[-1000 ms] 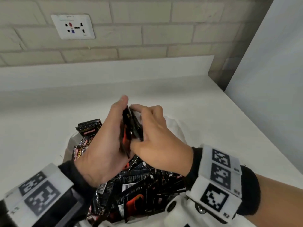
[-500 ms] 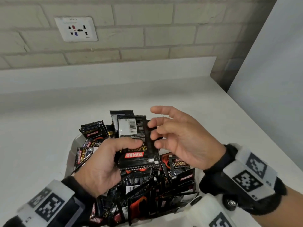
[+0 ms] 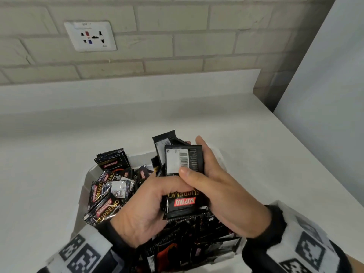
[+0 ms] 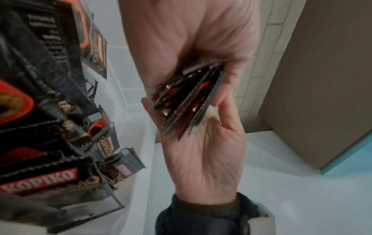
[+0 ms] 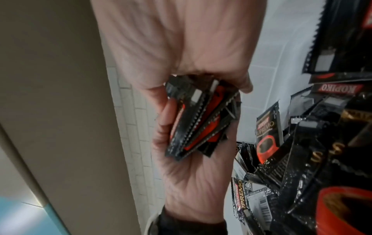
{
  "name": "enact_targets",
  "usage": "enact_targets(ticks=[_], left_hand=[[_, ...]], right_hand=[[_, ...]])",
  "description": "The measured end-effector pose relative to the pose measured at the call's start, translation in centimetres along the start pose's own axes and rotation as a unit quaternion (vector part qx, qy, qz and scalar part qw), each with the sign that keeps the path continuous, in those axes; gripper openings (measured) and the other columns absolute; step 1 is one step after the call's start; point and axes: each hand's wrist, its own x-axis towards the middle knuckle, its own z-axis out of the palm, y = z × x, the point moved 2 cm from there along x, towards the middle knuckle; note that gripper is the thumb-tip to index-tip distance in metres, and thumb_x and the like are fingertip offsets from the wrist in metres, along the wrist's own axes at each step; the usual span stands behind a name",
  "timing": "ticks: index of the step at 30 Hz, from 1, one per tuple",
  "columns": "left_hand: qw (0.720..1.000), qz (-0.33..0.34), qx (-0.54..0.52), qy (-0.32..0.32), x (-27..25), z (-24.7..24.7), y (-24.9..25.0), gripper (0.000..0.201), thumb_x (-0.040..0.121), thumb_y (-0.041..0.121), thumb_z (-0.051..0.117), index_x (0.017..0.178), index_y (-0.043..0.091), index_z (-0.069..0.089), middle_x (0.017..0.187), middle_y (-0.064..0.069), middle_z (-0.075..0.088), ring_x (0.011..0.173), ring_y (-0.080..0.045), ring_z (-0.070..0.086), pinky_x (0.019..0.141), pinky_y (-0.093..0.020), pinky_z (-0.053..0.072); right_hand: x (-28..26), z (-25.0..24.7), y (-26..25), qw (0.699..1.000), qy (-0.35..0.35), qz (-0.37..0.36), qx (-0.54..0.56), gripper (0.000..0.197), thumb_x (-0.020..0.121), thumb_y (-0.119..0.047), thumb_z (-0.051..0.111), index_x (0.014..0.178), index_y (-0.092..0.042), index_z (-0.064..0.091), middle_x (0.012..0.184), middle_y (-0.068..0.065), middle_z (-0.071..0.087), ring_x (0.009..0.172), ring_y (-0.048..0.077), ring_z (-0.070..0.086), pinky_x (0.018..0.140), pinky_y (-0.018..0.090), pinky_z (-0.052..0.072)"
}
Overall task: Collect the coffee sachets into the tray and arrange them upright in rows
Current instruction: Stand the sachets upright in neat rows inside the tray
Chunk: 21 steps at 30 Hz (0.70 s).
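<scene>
The white counter is carrying the clear tray, and inside the tray loose coffee sachets are lying jumbled, no rows showing yet. Above the tray's middle, the left hand and right hand are both curling fingers around one bundle of sachets, apparently squaring it; most arranging looks left.
</scene>
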Motion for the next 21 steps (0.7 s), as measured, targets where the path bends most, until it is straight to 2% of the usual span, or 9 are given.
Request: enact_targets(ticks=[2, 4, 7, 10, 12, 13, 17, 19, 21], left_hand=[[1.0, 0.003, 0.006, 0.002, 0.2, 0.0, 0.1, 0.028, 0.042, 0.01, 0.067, 0.068, 0.003, 0.074, 0.067, -0.014, 0.066, 0.055, -0.021, 0.064, 0.052, -0.028, 0.055], [0.999, 0.012, 0.022, 0.027, 0.4, -0.2, 0.1, 0.02, 0.042, 0.01, 0.063, 0.059, 0.008, 0.073, 0.058, -0.009, 0.062, 0.047, -0.016, 0.059, 0.044, -0.024, 0.05], [0.996, 0.021, 0.059, 0.063, 0.5, -0.5, 0.1, 0.011, 0.051, 0.016, 0.06, 0.052, 0.013, 0.07, 0.054, -0.004, 0.06, 0.043, -0.013, 0.056, 0.039, -0.022, 0.046], [0.99, 0.033, 0.102, 0.089, 0.7, -0.6, 0.3, 0.016, 0.058, 0.02, 0.067, 0.072, 0.012, 0.07, 0.063, -0.003, 0.066, 0.052, -0.013, 0.063, 0.043, -0.024, 0.048], [0.987, 0.062, 0.114, 0.098, 0.9, -0.6, 0.4, 0.037, 0.055, 0.016, 0.077, 0.091, 0.011, 0.067, 0.071, -0.002, 0.071, 0.061, -0.014, 0.068, 0.048, -0.028, 0.052], [0.984, 0.087, 0.109, 0.11, 1.1, -0.6, 0.5, 0.041, 0.059, 0.018, 0.072, 0.099, 0.012, 0.065, 0.076, -0.002, 0.073, 0.067, -0.015, 0.07, 0.053, -0.029, 0.055], [0.97, 0.165, 0.09, 0.157, 1.1, -0.5, 1.2, 0.057, 0.065, 0.007, 0.067, 0.116, 0.026, 0.053, 0.085, 0.002, 0.075, 0.074, -0.014, 0.072, 0.056, -0.024, 0.056], [0.963, 0.185, 0.103, 0.165, 1.1, -0.4, 1.3, 0.062, 0.072, 0.0, 0.065, 0.118, 0.036, 0.044, 0.083, 0.007, 0.074, 0.074, -0.009, 0.071, 0.054, -0.019, 0.054], [0.959, 0.196, 0.118, 0.166, 1.0, -0.4, 1.1, 0.067, 0.077, 0.0, 0.063, 0.124, 0.04, 0.038, 0.096, 0.008, 0.071, 0.09, -0.008, 0.069, 0.065, -0.019, 0.055]], right_hand=[[0.4, 0.1, 0.1, 1.0, -0.013, -0.019, 0.018, 0.069, 0.085, -0.031, 0.057, 0.142, -0.035, 0.019, 0.116, -0.021, 0.061, 0.11, -0.004, 0.055, 0.095, 0.018, 0.044], [0.6, 0.0, 0.1, 0.999, -0.024, -0.017, 0.036, 0.047, 0.083, -0.022, 0.049, 0.127, -0.037, 0.04, 0.115, -0.014, 0.064, 0.109, 0.001, 0.058, 0.09, 0.017, 0.047], [0.7, -0.5, 0.2, 0.998, -0.014, 0.003, 0.063, 0.037, 0.09, -0.015, 0.05, 0.122, -0.033, 0.048, 0.115, -0.009, 0.065, 0.107, 0.006, 0.06, 0.089, 0.021, 0.049], [0.9, -1.2, 0.4, 0.998, 0.044, -0.008, 0.04, 0.041, 0.089, -0.006, 0.051, 0.125, -0.026, 0.047, 0.116, 0.002, 0.063, 0.099, 0.013, 0.064, 0.082, 0.025, 0.053], [0.9, -1.7, 0.2, 0.995, 0.085, -0.027, 0.04, 0.051, 0.084, -0.006, 0.057, 0.128, -0.027, 0.042, 0.115, 0.004, 0.063, 0.095, 0.014, 0.066, 0.078, 0.026, 0.054], [1.0, -1.9, 0.2, 0.993, 0.103, -0.039, 0.042, 0.058, 0.08, -0.007, 0.06, 0.13, -0.027, 0.039, 0.115, 0.005, 0.063, 0.094, 0.014, 0.066, 0.078, 0.027, 0.055], [1.2, -2.3, 0.5, 0.985, 0.156, -0.059, 0.052, 0.087, 0.058, -0.023, 0.074, 0.136, -0.025, 0.035, 0.127, 0.005, 0.056, 0.106, 0.018, 0.062, 0.087, 0.036, 0.053], [1.2, -2.2, 0.7, 0.986, 0.152, -0.053, 0.042, 0.074, 0.065, -0.025, 0.077, 0.132, -0.02, 0.045, 0.127, 0.005, 0.058, 0.108, 0.02, 0.061, 0.092, 0.041, 0.05], [1.1, -1.8, 0.7, 0.989, 0.134, -0.059, 0.014, 0.041, 0.079, -0.02, 0.068, 0.118, -0.021, 0.057, 0.114, 0.004, 0.066, 0.102, 0.019, 0.064, 0.089, 0.039, 0.052]])
